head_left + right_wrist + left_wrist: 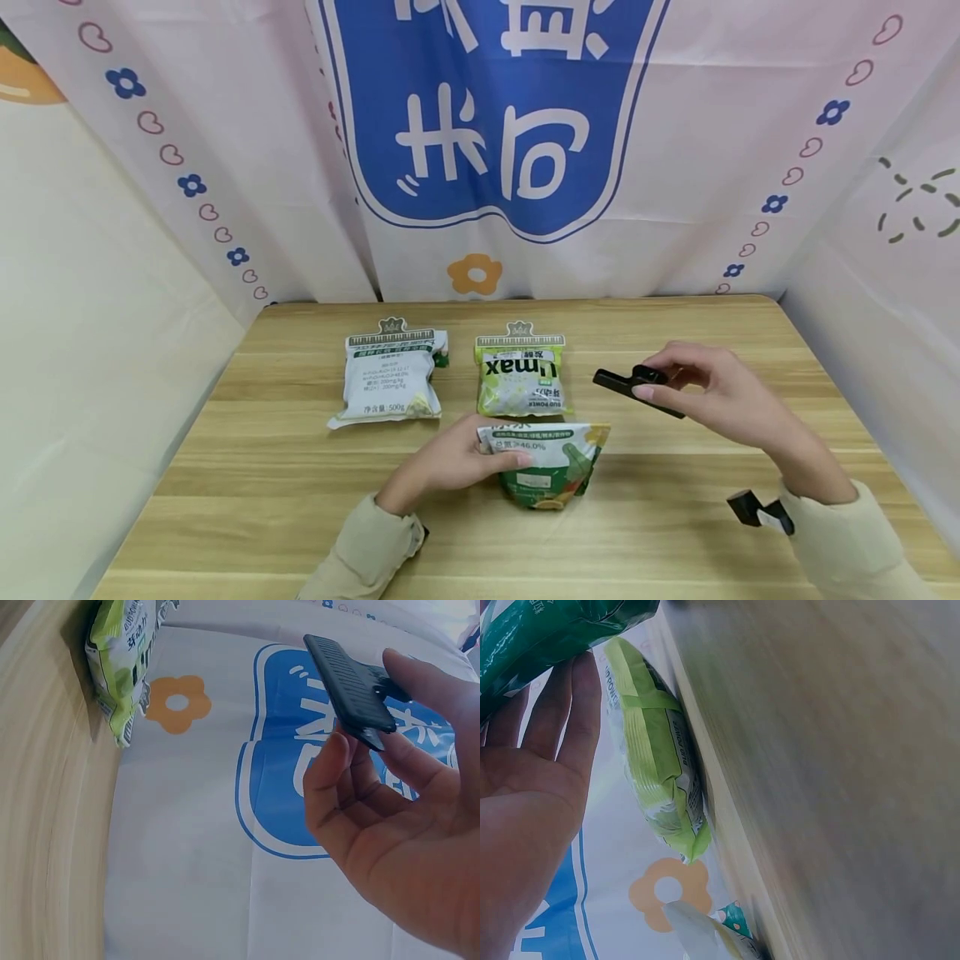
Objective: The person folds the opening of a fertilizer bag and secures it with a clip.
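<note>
My left hand (453,457) pinches a green and white printed pouch (536,482), thumb across its front and fingers behind. The pouch's upper edge looks folded over. In the left wrist view, part of the green pouch (555,637) shows above the fingers of my left hand (532,795). To the right, my right hand (708,390) holds a black bag clip (618,382) above the table, apart from the pouch. The right wrist view shows the ridged long bar of the clip (349,686), with thumb and fingers of my right hand (397,817) around its handle.
Behind the pouch lies a lime-green bag (522,387) with a clip (520,337) along its top. A white bag (390,383), also clipped, lies to its left. The wooden table (262,500) ends at a printed cloth (675,250) at the back.
</note>
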Motion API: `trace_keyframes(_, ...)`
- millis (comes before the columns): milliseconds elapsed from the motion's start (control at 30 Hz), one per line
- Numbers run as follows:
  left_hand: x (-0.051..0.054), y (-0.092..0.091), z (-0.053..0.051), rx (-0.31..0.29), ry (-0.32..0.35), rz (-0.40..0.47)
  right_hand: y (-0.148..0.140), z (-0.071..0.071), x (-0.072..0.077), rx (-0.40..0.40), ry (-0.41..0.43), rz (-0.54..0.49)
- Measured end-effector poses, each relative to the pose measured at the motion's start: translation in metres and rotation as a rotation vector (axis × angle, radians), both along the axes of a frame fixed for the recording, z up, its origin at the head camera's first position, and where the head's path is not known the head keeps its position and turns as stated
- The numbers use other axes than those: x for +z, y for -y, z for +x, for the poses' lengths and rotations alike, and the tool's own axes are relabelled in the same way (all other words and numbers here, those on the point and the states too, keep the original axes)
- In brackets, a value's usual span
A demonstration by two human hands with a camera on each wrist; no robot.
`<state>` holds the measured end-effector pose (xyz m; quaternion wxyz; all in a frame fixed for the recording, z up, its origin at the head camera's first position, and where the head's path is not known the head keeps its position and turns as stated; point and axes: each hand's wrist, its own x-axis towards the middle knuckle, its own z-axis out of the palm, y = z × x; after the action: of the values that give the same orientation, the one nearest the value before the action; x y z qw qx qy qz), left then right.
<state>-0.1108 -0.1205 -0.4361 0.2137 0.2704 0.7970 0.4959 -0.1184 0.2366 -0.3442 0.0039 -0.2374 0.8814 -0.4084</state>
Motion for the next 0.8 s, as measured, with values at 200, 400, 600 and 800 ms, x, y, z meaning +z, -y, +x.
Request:
trace_keyframes(200, 0.0, 0.0, 0.0, -0.006, -0.004, -0.002, 0.007, 0.0, -0.005, 0.041, -0.053, -0.051)
trace_keyframes(400, -0.001, 0.0, 0.0, -0.008, 0.018, 0.001, 0.014, -0.001, -0.01, 0.115, -0.095, -0.098)
trace_keyframes(600, -0.001, 0.0, -0.001, -0.004, 0.025, 0.004, 0.019, 0.0, -0.01, 0.118, -0.053, -0.094)
trace_keyframes(800, 0.0, 0.0, -0.001, -0.007, 0.018, 0.004, 0.025, 0.003, -0.007, 0.07, 0.057, -0.069)
